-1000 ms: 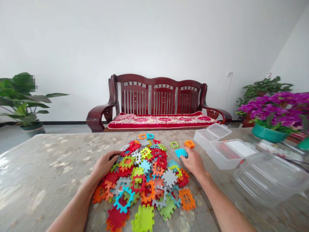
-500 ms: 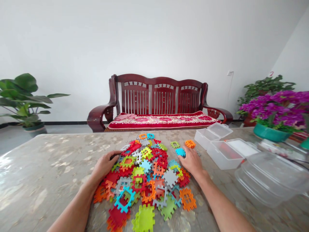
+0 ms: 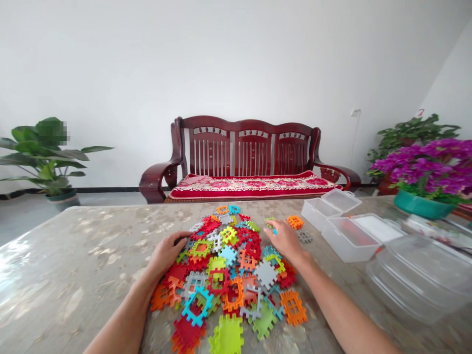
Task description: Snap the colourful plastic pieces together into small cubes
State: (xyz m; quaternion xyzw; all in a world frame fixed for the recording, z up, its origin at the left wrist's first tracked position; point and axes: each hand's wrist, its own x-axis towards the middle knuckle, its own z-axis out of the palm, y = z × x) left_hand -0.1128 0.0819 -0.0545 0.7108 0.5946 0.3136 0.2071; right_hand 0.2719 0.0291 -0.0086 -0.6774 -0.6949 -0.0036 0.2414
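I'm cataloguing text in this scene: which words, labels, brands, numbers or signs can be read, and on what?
"2": red numeral-like mark above the right-hand plant; its backing is unclear.
Pale packet beside the teal bowl: markings too blurred to read.
Colored pieces: none readable.

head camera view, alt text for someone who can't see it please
A pile of colourful notched plastic pieces lies on a patterned table, the person's left hand at the pile's left edge and right hand by a green piece. Clear plastic boxes stand to the right; a dark red wooden bench is behind.
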